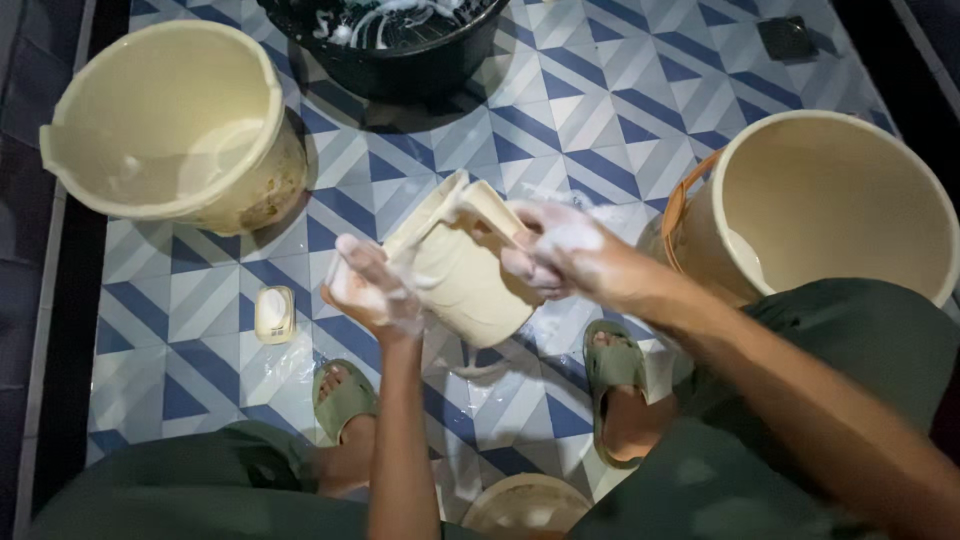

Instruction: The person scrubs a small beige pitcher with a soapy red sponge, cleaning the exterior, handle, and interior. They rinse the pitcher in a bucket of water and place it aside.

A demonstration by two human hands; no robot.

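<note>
I have the cream scoop jug (462,268) lifted over the tiled floor (600,110), at the centre of my view. My left hand (372,290), soapy, clasps its side at nine o'clock; my right hand (560,250), lathered, has its fingers curled around the jug's rim and handle at two o'clock. I judge this the scrubbing step; next comes turning it to reach unwashed sides. A soap bar (273,313) lies at eight o'clock, buckets at ten (150,120) and three (830,200). Foam hides my fingertips, and the black basin (390,40) at twelve is cut off.
</note>
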